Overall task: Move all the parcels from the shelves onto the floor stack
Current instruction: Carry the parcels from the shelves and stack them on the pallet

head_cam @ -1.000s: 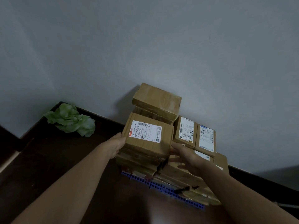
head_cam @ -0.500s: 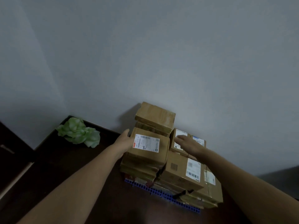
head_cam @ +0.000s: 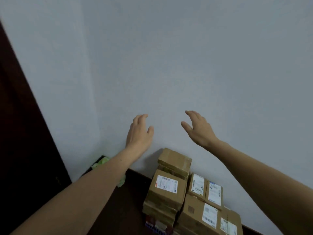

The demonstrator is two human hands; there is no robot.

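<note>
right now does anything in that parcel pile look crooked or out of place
Nothing looks damaged. The brown cardboard parcels under the white-labelled cardboard parcel sit unevenly, edges not flush. A crumpled green thing lies in the floor corner, partly behind the left forearm.

Pale grey-white wall (head_cam: 169, 56) fills the view above & behind fingers (head_cam: 140, 118). Dark brown panel (head_cam: 20, 133) far left of them, door or furniture, can't tell. Dark floor (head_cam: 127, 214) well below fingers, w/ dark skirting at wall base. Light dim, flat.
</note>
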